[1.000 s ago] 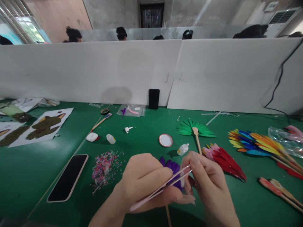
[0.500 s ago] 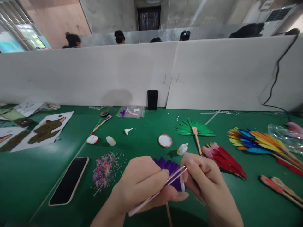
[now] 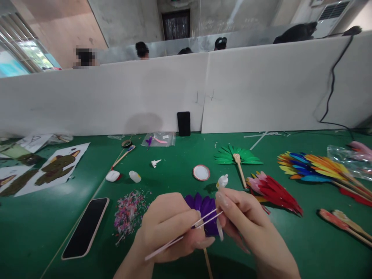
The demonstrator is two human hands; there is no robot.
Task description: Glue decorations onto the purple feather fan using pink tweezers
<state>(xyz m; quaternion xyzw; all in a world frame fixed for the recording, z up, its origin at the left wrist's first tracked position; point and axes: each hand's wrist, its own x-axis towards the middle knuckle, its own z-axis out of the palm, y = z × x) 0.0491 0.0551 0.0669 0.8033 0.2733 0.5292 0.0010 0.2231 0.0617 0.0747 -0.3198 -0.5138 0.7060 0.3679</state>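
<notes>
My left hand (image 3: 171, 224) is closed on pale pink tweezers (image 3: 164, 250), their two prongs slightly apart and pointing right. The prong tips reach the fingers of my right hand (image 3: 247, 221). That hand is pinched, thumb against fingers; what sits between them is too small or hidden to make out. Behind and below both hands is a purple feather fan (image 3: 199, 202) on a thin wooden stick (image 3: 207, 263), partly covered by the hands. A small white glue bottle (image 3: 222, 181) stands just beyond my right hand.
A phone (image 3: 85, 228) and a pile of coloured bits (image 3: 129, 215) lie at left. Beyond are a round white lid (image 3: 201, 173) and a green feather fan (image 3: 236, 157). Red feathers (image 3: 277, 193) and multicoloured feathers (image 3: 314, 166) lie right. A white partition (image 3: 130, 93) borders the table.
The tweezers have shifted slightly left and their tips look a little further apart. Both hands have moved slightly left in view; the camera has tilted a little.
</notes>
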